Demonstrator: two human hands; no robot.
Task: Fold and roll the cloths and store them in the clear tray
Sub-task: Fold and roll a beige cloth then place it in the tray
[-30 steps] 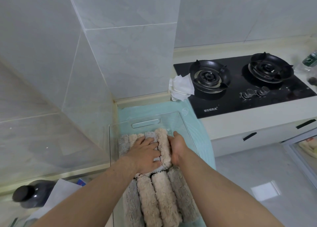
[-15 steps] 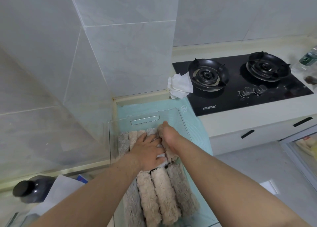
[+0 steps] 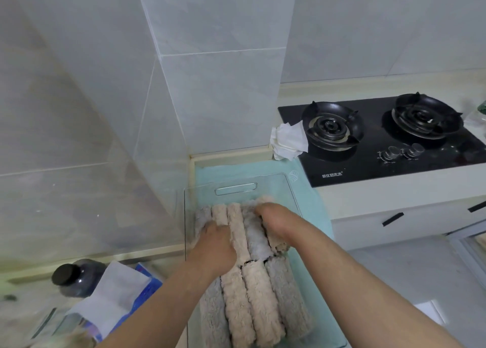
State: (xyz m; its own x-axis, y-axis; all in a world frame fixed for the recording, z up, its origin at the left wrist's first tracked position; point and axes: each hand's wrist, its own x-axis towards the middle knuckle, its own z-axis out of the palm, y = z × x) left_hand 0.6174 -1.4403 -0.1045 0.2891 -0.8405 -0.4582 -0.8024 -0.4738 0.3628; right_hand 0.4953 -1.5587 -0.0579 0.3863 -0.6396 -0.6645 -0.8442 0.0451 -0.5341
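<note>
A clear tray (image 3: 235, 189) lies on a teal mat (image 3: 311, 199) at the counter corner. It holds two rows of rolled beige and grey fluffy cloths, a far row (image 3: 253, 238) and a near row (image 3: 263, 303). My left hand (image 3: 214, 245) is at the left of the far row, its fingers curled down into the gap beside a beige roll. My right hand (image 3: 273, 220) curls over the rightmost beige roll (image 3: 276, 243) of that row, by the tray's right wall. My forearms hide parts of the near row.
A black two-burner gas stove (image 3: 381, 142) sits to the right, with a crumpled white cloth (image 3: 288, 141) at its left edge. Tiled walls close in the corner behind and to the left. A dark-capped bottle (image 3: 71, 274) and a blue pack under white paper (image 3: 118, 292) lie lower left.
My left hand slid left from lying flat on the middle rolls and curled its fingers down. My right hand pushed the rightmost roll down into the far row.
</note>
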